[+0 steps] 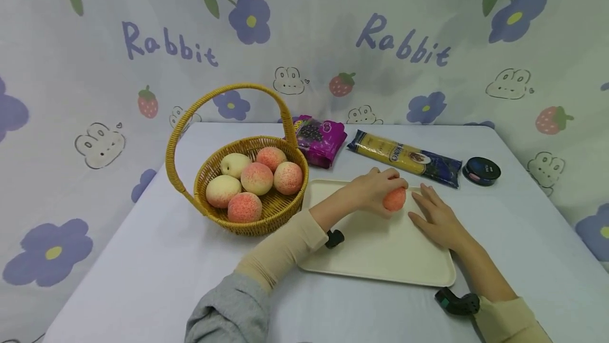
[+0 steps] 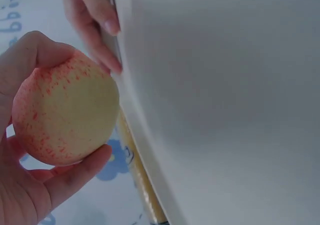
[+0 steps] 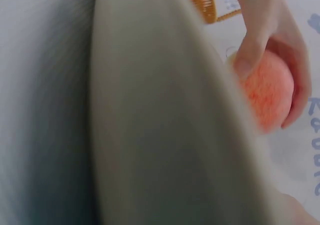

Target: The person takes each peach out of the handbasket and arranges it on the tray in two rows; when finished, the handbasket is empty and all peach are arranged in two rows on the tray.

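Observation:
My left hand (image 1: pixel 378 191) grips a pinkish-red peach (image 1: pixel 395 200) above the far right part of a cream tray (image 1: pixel 376 258). In the left wrist view the fingers and thumb curve round this peach (image 2: pixel 75 110), whose pale yellow side shows. At the tray's right edge lies my right hand (image 1: pixel 439 220), its fingers fairly straight and spread, touching or just beside the rim. Several more peaches, such as a red one (image 1: pixel 245 207), lie in a yellow wicker basket (image 1: pixel 266 226) left of the tray. The tray's rim blurs across the right wrist view.
Behind the tray lie a purple bag with grape pictures (image 1: pixel 320 139) and a long yellow-and-blue packet (image 1: pixel 406 157). A round black tin (image 1: pixel 481 170) sits at the far right. The basket's tall handle (image 1: pixel 228 88) arches over it. A patterned cloth (image 1: pixel 304 42) hangs behind the white table.

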Demonstrator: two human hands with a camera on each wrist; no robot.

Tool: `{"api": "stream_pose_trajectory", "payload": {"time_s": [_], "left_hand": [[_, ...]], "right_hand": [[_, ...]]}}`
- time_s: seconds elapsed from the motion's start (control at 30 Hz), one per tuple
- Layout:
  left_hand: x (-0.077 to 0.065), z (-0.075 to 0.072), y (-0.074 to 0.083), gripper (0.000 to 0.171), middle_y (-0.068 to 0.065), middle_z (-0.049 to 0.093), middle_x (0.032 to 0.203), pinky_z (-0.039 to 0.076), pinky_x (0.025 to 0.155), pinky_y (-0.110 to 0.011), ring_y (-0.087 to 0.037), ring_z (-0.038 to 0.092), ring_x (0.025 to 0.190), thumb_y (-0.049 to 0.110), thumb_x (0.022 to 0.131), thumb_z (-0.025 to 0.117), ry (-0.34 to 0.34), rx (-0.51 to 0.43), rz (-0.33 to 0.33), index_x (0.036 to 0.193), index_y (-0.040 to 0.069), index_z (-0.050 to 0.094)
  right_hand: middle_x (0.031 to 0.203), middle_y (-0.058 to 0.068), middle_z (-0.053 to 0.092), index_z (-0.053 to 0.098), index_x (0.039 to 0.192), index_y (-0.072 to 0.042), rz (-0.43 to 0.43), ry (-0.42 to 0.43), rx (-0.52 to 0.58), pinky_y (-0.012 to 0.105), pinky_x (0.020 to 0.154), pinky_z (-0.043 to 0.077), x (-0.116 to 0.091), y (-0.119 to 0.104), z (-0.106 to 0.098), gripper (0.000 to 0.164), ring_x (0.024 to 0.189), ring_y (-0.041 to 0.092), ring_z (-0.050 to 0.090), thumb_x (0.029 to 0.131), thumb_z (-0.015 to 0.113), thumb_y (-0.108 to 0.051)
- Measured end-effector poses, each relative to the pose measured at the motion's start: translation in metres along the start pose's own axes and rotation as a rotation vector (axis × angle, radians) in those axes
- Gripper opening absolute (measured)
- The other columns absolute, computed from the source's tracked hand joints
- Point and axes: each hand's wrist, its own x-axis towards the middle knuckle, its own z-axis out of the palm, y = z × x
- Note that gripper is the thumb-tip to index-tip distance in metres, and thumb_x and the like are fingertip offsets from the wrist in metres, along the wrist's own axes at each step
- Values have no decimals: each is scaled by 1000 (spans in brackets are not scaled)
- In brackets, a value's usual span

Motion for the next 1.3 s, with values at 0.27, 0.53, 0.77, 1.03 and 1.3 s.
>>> {"api": "stream_pose_trajectory", "payload": {"time_s": [0.27, 0.53, 0.77, 1.03, 1.3], "left_hand": [[19, 11, 7, 63, 2, 39, 130, 44, 73, -28, -19, 43, 103, 40, 75, 70, -61, 9, 6, 131, 28, 44], [29, 17, 6, 62, -6, 41, 125, 43, 75, -25, -18, 48, 96, 40, 78, 66, -12, -40, 26, 132, 22, 42], [27, 15, 5, 66, -6, 40, 125, 44, 78, -26, -15, 49, 98, 43, 79, 65, -27, -72, -9, 135, 22, 37], [22, 6, 4, 71, 0, 38, 132, 45, 81, -32, -15, 45, 108, 50, 77, 65, -51, -72, -90, 138, 27, 36], [12, 0, 3, 75, 1, 35, 136, 45, 84, -34, -16, 43, 113, 51, 76, 67, -51, -49, -121, 139, 29, 34]], "right_hand": [[143, 27, 24, 44, 131, 2, -21, 29, 48, 69, 92, 20, 2, 8, 4, 52, 132, 46, 14, 89, 59, -25], [142, 28, 25, 43, 131, 3, -49, 54, 60, 67, 93, 21, 2, 9, 3, 50, 130, 49, 16, 89, 60, -19], [140, 29, 27, 45, 128, 6, -58, 78, 53, 66, 92, 25, 2, 9, 2, 49, 124, 51, 27, 87, 61, -14], [139, 29, 28, 47, 126, 6, -67, 93, 50, 66, 91, 25, 2, 9, 3, 47, 122, 52, 29, 86, 62, -13], [140, 28, 28, 46, 127, 5, -56, 82, 51, 66, 91, 25, 1, 7, 2, 47, 123, 51, 28, 87, 61, -14]]}}
